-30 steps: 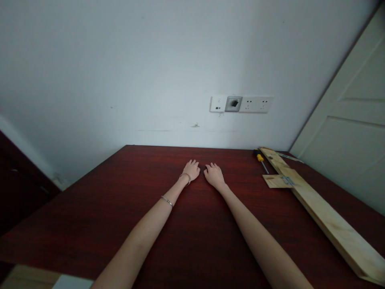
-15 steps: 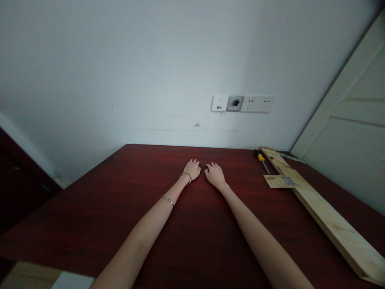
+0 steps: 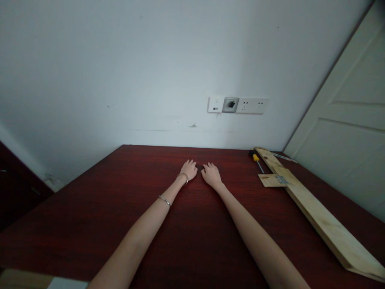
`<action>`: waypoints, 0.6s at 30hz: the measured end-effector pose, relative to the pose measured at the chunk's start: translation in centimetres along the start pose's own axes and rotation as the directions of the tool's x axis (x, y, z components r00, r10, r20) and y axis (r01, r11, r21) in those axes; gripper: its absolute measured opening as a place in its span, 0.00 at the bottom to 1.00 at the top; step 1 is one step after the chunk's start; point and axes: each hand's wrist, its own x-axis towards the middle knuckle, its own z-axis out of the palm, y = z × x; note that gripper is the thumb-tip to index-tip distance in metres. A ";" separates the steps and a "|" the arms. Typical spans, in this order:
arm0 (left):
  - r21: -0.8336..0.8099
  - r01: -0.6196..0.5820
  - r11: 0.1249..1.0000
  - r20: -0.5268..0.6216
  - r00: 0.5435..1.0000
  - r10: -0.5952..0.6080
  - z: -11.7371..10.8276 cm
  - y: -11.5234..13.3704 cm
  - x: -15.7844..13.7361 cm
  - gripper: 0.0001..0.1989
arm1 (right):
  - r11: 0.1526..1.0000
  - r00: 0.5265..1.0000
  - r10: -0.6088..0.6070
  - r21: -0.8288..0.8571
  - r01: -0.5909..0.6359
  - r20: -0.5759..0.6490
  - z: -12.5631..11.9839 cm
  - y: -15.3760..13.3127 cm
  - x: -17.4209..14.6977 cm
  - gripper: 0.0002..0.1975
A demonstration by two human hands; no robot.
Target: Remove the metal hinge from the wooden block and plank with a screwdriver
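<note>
Left hand (image 3: 189,171), right hand (image 3: 211,175) resting mid-frame, seemingly empty.
I'm seeing fingers (image 3: 191,162) slightly spread; screwdriver (image 3: 256,158), plank (image 3: 317,211) lying untouched at right.

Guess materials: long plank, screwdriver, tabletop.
Long plank: likely bare wood, pale with darker blotches. Screwdriver: black and yellow handle, probably plastic, finish too small to judge; grey shaft, likely metal. Tabletop: reddish, streaked like wood, low sheen; solid or laminate, can't tell.
</note>
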 end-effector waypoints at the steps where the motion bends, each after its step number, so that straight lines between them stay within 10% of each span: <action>1: -0.001 -0.003 1.000 0.000 1.000 0.003 0.0 0.0 0.0 0.21 | 1.000 1.000 -0.001 0.003 0.001 -0.001 0.0 0.0 0.1 0.22; 10: -0.023 0.031 0.999 -0.002 1.000 -0.031 -1.0 0.2 -0.1 0.20 | 0.997 0.995 -0.068 0.031 0.070 -0.071 -4.1 2.3 -0.4 0.25; 18: -0.087 -0.002 0.996 0.037 0.999 0.006 -2.6 3.4 2.4 0.18 | 0.998 0.984 0.054 -0.012 -0.057 -0.171 -13.3 11.8 -6.0 0.26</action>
